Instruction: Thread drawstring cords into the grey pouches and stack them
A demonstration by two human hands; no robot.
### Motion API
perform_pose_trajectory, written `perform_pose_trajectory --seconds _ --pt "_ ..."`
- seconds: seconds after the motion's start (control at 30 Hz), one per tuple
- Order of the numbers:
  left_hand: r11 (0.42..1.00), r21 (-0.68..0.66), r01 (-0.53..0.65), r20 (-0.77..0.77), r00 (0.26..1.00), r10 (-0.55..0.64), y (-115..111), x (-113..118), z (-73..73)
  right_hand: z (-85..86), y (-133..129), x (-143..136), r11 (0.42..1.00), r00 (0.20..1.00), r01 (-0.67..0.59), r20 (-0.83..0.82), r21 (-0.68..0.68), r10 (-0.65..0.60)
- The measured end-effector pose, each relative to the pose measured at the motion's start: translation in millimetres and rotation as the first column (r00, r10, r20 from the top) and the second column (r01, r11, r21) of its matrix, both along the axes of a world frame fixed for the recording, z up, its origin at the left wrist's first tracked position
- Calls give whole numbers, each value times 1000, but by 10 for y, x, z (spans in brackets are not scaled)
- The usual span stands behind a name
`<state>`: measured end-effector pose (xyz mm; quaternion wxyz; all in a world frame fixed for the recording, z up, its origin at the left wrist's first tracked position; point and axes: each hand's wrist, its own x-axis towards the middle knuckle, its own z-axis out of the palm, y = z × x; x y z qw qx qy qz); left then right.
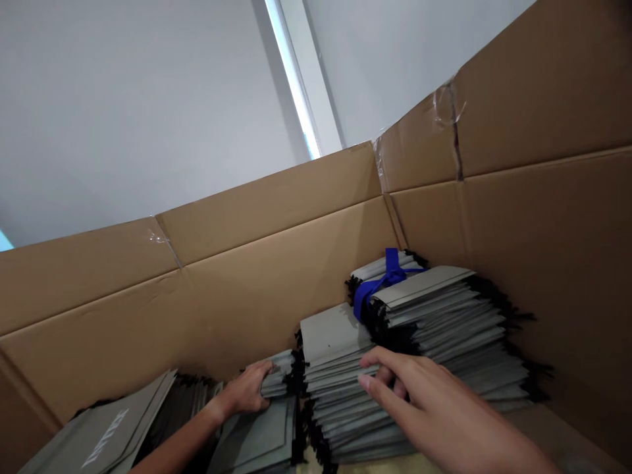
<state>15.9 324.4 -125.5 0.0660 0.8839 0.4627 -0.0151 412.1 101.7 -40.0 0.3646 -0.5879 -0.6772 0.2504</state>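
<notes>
My left hand [251, 388] is closed around the end of a small bundle of grey flat bags [280, 370] with black cord ends. Beneath that bundle lie more grey bags [261, 431], stacked flat. Hovering in front of a tall stack of grey bags [338, 332], my right hand [415, 385] has its thumb and index finger apart and the other fingers curled, with nothing visible between them. A blue strap [380, 283] is tied round bags at the back, beside another tall stack [459, 322] on the right.
A large cardboard box [276, 263] surrounds the stacks, its walls rising at the back and right. At lower left, a grey bag with white lettering [106, 428] leans against other bags. Clear tape [447, 105] hangs loose on the right wall.
</notes>
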Motion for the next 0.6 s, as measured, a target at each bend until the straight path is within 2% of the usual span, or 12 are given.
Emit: perform_pose_trajectory --seconds 0.23,0.43,0.6 --pt "997 75 0 -2 1000 0 -93 36 26 -48 18 11 1000 1000 18 -1 -9 -18" --pt "997 78 21 26 999 -23 -166 -28 4 -56 26 2 998 1000 26 7 -51 -25" --pt "997 77 27 50 998 -31 -172 -61 -27 -83 12 -3 999 1000 26 13 -28 -25"
